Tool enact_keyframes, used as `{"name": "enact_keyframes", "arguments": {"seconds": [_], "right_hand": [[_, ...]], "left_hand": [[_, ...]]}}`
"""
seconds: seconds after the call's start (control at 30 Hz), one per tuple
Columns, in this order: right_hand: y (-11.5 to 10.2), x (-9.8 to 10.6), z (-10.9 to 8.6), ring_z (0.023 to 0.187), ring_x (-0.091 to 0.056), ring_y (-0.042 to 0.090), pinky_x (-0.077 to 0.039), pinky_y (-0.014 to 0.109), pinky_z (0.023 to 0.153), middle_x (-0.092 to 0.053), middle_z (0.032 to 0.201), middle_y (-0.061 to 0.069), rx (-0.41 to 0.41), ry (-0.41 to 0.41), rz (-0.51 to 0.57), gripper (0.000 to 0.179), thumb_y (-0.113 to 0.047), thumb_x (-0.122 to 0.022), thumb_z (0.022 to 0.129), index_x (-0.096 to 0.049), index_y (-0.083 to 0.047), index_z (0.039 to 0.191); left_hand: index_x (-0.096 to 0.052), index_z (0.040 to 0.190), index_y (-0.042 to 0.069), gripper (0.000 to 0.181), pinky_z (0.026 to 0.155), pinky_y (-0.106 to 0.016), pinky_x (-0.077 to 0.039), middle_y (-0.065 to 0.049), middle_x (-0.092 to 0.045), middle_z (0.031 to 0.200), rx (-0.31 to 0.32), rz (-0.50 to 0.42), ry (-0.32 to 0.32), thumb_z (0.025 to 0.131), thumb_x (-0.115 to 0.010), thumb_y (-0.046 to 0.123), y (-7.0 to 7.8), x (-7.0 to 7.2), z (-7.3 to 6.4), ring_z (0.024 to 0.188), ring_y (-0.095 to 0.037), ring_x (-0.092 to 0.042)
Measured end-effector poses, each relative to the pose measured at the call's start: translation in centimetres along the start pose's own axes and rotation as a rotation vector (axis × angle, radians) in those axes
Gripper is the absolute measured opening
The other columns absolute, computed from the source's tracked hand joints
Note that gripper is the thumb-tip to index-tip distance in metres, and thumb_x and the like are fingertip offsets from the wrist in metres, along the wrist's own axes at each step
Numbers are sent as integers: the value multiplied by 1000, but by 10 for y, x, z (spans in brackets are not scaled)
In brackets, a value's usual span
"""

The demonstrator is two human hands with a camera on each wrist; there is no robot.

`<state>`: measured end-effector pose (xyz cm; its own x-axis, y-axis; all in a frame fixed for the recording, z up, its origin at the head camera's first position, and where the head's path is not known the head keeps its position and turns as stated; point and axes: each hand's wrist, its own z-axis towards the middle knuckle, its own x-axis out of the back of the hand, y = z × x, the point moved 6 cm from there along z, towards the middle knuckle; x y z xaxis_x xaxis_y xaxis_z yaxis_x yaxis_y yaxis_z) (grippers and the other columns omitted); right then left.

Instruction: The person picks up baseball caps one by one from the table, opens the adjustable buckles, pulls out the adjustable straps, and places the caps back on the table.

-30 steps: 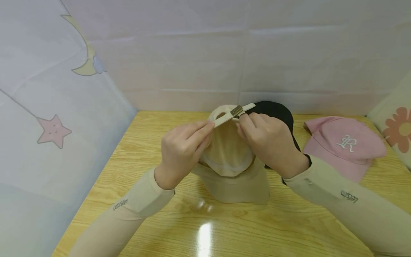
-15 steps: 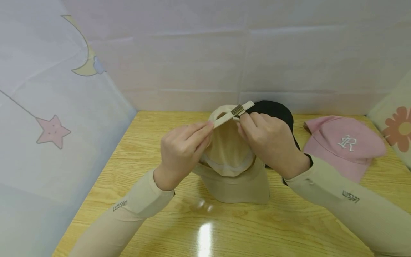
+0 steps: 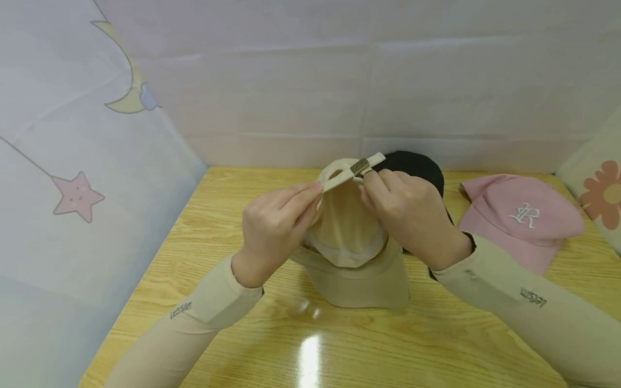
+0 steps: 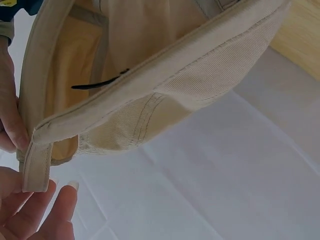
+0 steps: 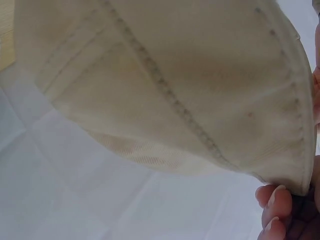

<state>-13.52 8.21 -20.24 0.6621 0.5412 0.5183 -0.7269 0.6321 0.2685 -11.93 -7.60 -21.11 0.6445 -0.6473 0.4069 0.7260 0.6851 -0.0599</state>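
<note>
A beige baseball cap [image 3: 345, 237] is held up in the head view, its inside facing me and its brim [image 3: 359, 288] pointing toward me. My left hand [image 3: 276, 226] pinches the cap's back strap [image 3: 337, 182] at its left side. The strap runs through a metal buckle [image 3: 359, 166], and its loose end sticks out past it. Close to the buckle, my right hand [image 3: 407, 213] grips the cap's band. Strap and sweatband [image 4: 150, 75] show in the left wrist view. The right wrist view shows the crown [image 5: 165, 100] from close by, with fingertips at its edge.
Behind my right hand lies a black cap [image 3: 412, 164], partly hidden. A pink cap [image 3: 524, 215] with a white letter rests on the right of the wooden table [image 3: 291, 345]. White printed sheets [image 3: 271, 97] rise behind and beside the table.
</note>
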Motion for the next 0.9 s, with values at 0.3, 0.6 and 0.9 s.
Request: {"name": "enact_keyframes", "arguments": {"seconds": [0.3,0.6,0.9], "right_hand": [[-3,1,1,42,-40,22,-31,30,37,-39,57,9,21,-36,-62,31,-5,-37,103,-47,5,75],[-4,3,2,41,-39,22,-31,30,36,-38,56,10,30,6,-37,33,-6,-35,103,-47,6,75],[-2,5,1,41,-37,20,-30,30,37,-35,56,8,11,5,-27,32,-7,-35,104,-46,5,75]], "left_hand": [[-76,96,0,11,62,-33,-57,-9,-73,88,-6,-24,0,86,-70,0,5,-4,7,70,-23,-70],[-76,94,0,13,61,-33,-57,-10,-73,87,-22,-12,3,86,-67,-3,6,-3,5,67,-23,-69],[-77,92,1,13,59,-34,-56,-8,-74,86,-8,-10,28,86,-66,-3,6,2,2,66,-22,-69]]}}
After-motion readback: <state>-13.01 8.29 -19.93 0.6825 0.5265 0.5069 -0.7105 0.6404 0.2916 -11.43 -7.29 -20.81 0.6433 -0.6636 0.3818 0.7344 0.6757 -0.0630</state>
